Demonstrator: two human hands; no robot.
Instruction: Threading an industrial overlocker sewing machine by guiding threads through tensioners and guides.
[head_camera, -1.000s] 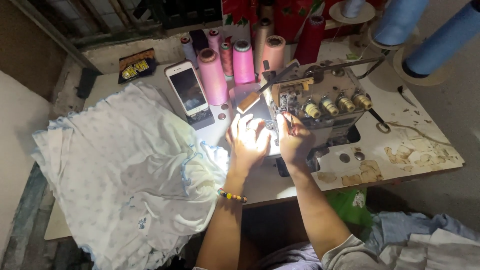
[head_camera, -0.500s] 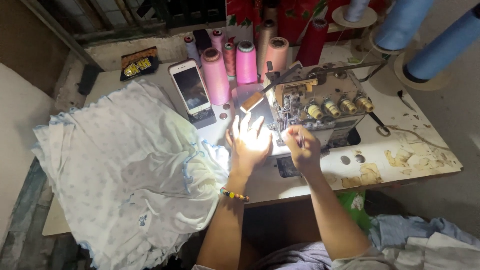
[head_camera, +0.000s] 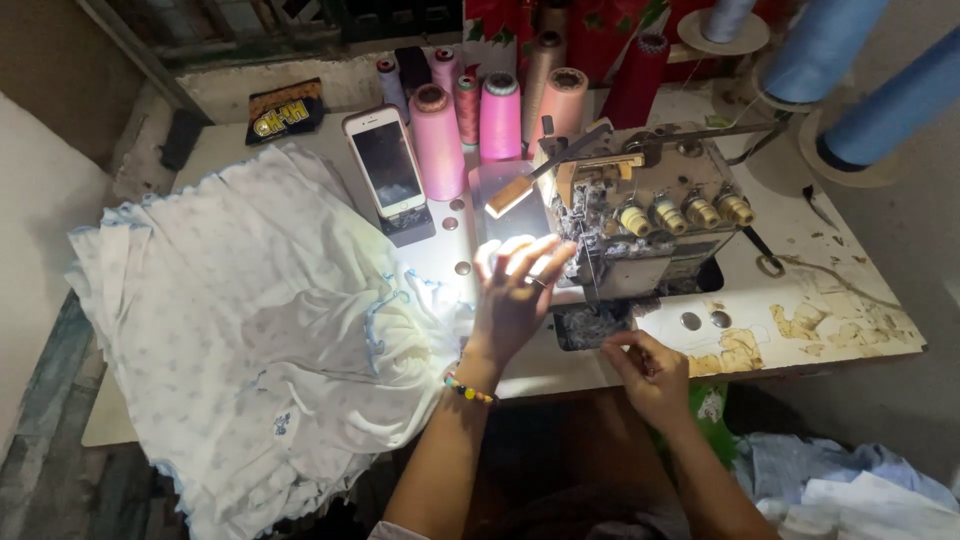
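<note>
The left hand (head_camera: 515, 295) hovers with fingers spread and open in the bright lamp glare just in front of the sewing machine (head_camera: 640, 225), holding nothing that can be made out. The right hand (head_camera: 645, 365) sits lower at the table (head_camera: 830, 300) edge with its fingers pinched together; whether a thread lies between them is too small to tell. No cloth lies under the needle area, so no seam is being run now. The white dotted cloth (head_camera: 250, 340), trimmed in pale blue, lies heaped to the left, spilling over the table's front edge, just beside the left wrist. Judging by that, the sewing is paused and the pile waits to be fed. Behind stand pink thread cones (head_camera: 470, 125) and a propped phone (head_camera: 385, 165); blue cones (head_camera: 860, 70) rise at the far right.
</note>
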